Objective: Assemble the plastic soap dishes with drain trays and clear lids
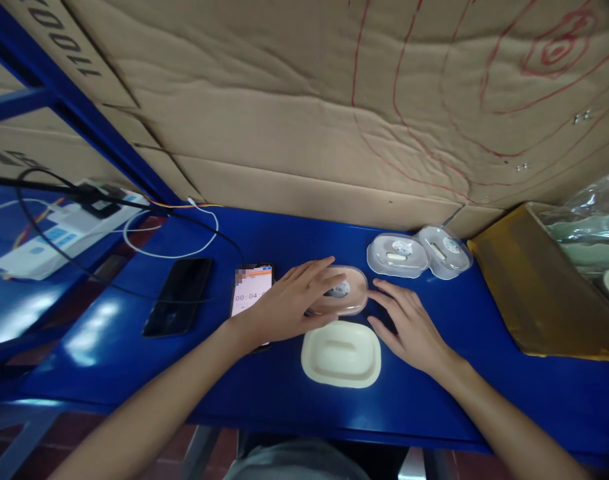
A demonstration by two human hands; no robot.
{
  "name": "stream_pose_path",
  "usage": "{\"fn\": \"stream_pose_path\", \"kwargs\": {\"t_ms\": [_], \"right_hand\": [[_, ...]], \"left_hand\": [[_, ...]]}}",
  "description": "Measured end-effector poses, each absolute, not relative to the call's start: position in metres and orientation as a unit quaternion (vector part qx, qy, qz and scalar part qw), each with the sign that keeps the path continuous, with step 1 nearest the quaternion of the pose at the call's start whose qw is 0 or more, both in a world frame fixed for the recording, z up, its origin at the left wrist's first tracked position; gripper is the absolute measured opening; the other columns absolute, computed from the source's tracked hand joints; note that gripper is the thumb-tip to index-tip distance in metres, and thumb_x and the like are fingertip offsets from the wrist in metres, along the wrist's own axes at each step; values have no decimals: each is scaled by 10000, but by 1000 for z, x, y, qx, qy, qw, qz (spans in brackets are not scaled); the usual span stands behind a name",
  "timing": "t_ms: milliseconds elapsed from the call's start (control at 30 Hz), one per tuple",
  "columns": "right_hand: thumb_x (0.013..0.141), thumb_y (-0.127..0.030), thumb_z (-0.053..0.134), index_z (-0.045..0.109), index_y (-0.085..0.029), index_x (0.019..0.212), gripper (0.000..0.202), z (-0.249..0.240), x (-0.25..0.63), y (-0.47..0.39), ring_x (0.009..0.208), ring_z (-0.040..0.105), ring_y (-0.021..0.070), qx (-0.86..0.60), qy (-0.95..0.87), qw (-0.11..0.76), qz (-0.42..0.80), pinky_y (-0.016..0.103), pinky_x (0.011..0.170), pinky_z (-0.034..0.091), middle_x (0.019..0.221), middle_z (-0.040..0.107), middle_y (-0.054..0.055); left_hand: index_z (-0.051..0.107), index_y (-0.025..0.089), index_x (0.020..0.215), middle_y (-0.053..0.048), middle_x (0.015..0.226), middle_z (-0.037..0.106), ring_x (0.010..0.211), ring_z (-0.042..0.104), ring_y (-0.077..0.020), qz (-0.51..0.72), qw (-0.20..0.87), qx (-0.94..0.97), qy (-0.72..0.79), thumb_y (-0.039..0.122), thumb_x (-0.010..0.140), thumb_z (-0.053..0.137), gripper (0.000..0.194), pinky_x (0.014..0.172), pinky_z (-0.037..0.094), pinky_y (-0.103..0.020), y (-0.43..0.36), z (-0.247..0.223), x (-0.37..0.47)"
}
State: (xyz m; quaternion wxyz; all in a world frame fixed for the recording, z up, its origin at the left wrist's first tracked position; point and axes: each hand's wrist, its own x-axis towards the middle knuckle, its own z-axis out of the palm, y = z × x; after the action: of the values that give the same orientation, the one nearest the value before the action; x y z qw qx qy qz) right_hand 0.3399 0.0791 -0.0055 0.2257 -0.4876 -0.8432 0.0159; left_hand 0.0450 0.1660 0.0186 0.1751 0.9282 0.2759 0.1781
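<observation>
A clear plastic box with a pinkish-brown tint and a round label on top sits on the blue table. My left hand lies over its left side, fingers stretched across the top and thumb near the front edge. My right hand is at the box's right end, fingers apart and holding nothing; whether a fingertip touches the box I cannot tell. Just in front of the box lies a cream oval dish or lid with a raised bar in its middle.
Two clear plastic boxes with labels stand behind on the right. A cardboard carton holds cream pieces and plastic wrap. To the left lie a phone with a lit timer, a dark phone, cables and a power strip. Cardboard walls the back.
</observation>
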Motion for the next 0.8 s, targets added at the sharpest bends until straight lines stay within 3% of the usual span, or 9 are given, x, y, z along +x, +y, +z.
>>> {"fn": "stream_pose_path", "kwargs": {"t_ms": [233,367,467,600,800], "right_hand": [[1064,-314,555,583,-225,1436,383,-4,339,79,1324,621,336,-504,-834,224,24,542,1051,529,1484,613,163],[1069,-323,555,584,-218,1428,375,-3,339,79,1315,622,339,-506,-835,214,22,544,1048,529,1489,608,165],[1074,-321,552,578,-221,1427,368,-3,339,79,1320,618,340,-506,-836,212,20,549,1043,532,1490,605,165],[1078,-321,549,565,-219,1431,368,-3,340,80,1328,613,342,-504,-837,212,18,551,1040,536,1487,602,172],[1065,-338,583,496,-228,1501,459,-4,343,79,1365,588,349,-493,-837,237,23,556,1062,520,1507,579,185]], "left_hand": [[473,249,1553,-181,1712,354,1580,359,-356,181,195,925,271,342,1007,713,604,1249,389,-569,167,15,46],[475,293,1571,-146,1752,287,1611,298,-362,160,199,922,290,374,959,781,689,1276,347,-572,166,19,43],[442,337,1606,-117,1760,275,1595,332,-372,147,201,917,311,376,930,807,770,1265,366,-572,167,22,38],[393,320,1646,-135,1739,316,1569,382,-370,132,210,913,324,317,913,811,843,1250,400,-540,171,18,33],[459,293,1599,-135,1624,467,1499,475,-339,179,220,911,300,296,897,823,790,1248,418,-497,173,19,32]]}}
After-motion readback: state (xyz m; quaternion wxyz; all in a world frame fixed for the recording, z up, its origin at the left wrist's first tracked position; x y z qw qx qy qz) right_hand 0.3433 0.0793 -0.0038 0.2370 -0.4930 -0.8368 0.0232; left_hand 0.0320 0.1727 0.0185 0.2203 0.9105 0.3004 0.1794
